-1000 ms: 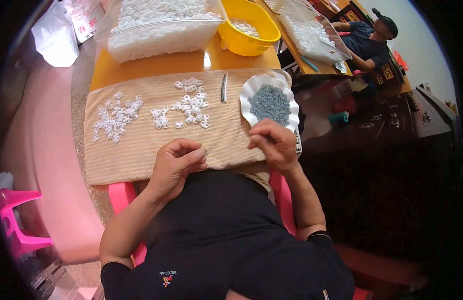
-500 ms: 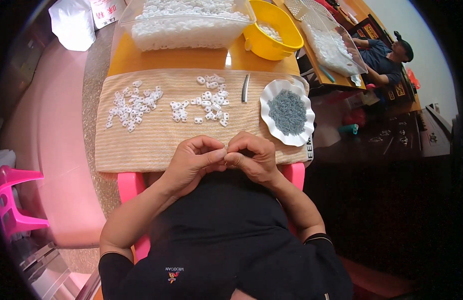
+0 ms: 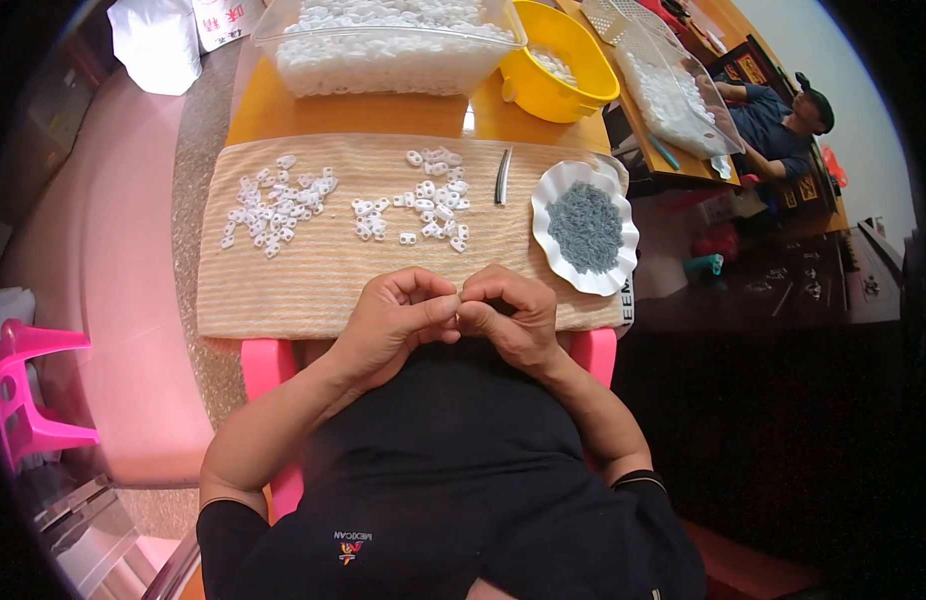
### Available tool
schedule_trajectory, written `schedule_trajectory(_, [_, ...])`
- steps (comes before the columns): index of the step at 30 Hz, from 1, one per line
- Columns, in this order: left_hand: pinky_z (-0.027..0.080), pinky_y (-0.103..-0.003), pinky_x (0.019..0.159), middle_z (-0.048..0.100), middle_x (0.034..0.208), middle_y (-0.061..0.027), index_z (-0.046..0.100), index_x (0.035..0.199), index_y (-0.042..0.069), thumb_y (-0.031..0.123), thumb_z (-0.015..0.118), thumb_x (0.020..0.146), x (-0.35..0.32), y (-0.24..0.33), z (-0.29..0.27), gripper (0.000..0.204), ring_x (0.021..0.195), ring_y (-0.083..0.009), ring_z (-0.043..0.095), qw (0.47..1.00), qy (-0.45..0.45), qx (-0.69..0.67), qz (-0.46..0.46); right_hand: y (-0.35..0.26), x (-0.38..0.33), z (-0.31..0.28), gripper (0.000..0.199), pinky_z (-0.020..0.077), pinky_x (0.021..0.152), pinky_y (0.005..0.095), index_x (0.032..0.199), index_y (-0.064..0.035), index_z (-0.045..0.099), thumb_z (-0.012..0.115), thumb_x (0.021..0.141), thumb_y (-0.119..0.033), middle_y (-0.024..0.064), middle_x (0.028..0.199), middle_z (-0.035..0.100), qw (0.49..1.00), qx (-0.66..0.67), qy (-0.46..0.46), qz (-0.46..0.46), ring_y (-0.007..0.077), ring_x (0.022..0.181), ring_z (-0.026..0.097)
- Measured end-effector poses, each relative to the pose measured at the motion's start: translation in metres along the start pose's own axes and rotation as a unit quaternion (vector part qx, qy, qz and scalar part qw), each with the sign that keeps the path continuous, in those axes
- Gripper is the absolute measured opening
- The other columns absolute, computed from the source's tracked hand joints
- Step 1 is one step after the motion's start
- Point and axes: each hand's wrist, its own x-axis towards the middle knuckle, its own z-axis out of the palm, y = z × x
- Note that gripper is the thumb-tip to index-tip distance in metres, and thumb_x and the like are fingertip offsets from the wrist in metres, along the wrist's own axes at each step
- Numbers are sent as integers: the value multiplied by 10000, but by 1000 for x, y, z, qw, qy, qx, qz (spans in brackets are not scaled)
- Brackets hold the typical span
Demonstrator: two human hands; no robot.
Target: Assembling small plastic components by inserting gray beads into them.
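My left hand [image 3: 403, 315] and my right hand [image 3: 510, 312] meet fingertip to fingertip just off the near edge of a striped beige cloth [image 3: 273, 310]. Both are closed in a pinch, and what sits between the fingertips is too small and covered to name. Beyond them on the cloth lie small white plastic pieces with two holes, in a left pile [image 3: 280, 205] and a middle group [image 3: 438, 205]. A fluted white dish [image 3: 546, 258] to the right holds many small grey-blue pieces [image 3: 585, 227]. Between dish and middle group lies a slim dark and silver tweezer-like tool [image 3: 503, 177].
A clear bin [image 3: 383, 80] full of white pieces stands at the table's far side, beside a yellow basin [image 3: 558, 100] with a few more. At the far right a co-worker [image 3: 783, 120] sits by another clear bin [image 3: 673, 120]. A pink stool [image 3: 43, 435] is at left.
The whole view has shifted slightly, so the table things appear a little further right. My hands keep the same fingertip pinch, with hardly any movement.
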Motion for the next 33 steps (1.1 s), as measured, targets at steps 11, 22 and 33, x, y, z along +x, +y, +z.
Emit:
schedule_trajectory(11, [563, -270, 720, 646, 893, -57, 603, 993, 17, 67, 648, 876, 3, 0, 1, 135, 782, -121, 629, 999, 32, -13, 15, -1, -2, 5, 92, 492, 615, 225, 969, 46, 616, 597, 907, -19, 87, 904, 609, 994, 60, 45, 83, 104, 696, 600])
schedule_trajectory(22, [564, -284, 770, 654, 945, -94, 602, 1051, -16, 29, 631, 873, 4, -5, -2, 185, 830, -146, 641, 999, 40, -13, 18, 8, -2, 3, 92, 477, 646, 215, 962, 47, 618, 608, 902, -23, 79, 906, 608, 994, 48, 50, 82, 91, 732, 587])
schedule_trajectory(33, [576, -281, 761, 659, 940, -101, 600, 1028, -17, 24, 636, 869, 4, -5, -2, 168, 830, -150, 650, 999, 39, -17, 25, 8, 0, 4, 59, 470, 700, 221, 910, 28, 635, 629, 879, -21, 62, 882, 612, 997, 0, 50, 61, 97, 793, 583])
